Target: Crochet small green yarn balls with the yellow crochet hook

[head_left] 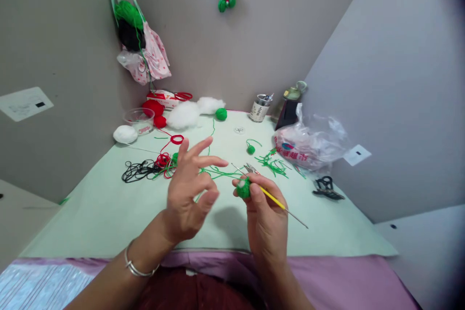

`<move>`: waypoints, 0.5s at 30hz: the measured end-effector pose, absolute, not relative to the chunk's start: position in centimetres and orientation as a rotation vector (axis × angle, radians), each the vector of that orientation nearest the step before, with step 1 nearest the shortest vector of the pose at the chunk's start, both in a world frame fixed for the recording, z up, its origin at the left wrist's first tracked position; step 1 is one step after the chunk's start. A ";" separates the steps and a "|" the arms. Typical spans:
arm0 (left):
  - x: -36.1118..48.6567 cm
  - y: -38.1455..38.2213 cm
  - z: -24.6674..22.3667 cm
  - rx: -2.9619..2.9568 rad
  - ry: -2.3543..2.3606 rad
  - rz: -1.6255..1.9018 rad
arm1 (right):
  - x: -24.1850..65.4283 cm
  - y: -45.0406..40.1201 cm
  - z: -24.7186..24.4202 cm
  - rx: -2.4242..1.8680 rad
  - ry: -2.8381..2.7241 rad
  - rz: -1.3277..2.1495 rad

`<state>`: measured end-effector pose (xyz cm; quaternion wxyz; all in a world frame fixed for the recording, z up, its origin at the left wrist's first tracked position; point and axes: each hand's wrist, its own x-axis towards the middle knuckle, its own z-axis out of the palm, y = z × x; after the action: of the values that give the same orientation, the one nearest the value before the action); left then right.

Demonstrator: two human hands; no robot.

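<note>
Over the front of the table, my right hand (267, 213) is closed round a small green crocheted ball (243, 187) with a pale patch of white on its upper side. The same hand also grips a yellow-handled crochet hook (273, 198), its thin metal end slanting up to the left. To the left of the ball, my left hand (192, 184) is raised with its fingers spread and nothing in them. Behind both hands, green yarn strands (223, 173) lie on the table, and a small metal snipper (250, 168) is partly hidden by my right hand.
White stuffing (185, 115), a red yarn ball (152, 108) and a plastic tub (140, 121) stand at the back left. Tangled black cord (140, 170) lies nearer. Rightward are green yarn scraps (274, 164), a plastic bag (312, 143), a tin (260, 108) and a black clip (328, 189).
</note>
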<state>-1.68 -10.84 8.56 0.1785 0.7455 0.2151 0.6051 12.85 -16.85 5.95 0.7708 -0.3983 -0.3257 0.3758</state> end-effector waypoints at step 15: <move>0.3 -12.8 5.9 2.469 0.875 1.717 | 11.0 -16.5 5.6 -0.951 -0.554 0.775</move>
<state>0.34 -12.75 5.86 0.0047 0.7882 0.2795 0.5482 10.98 -16.55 5.60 0.7820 -0.4403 -0.2566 0.3588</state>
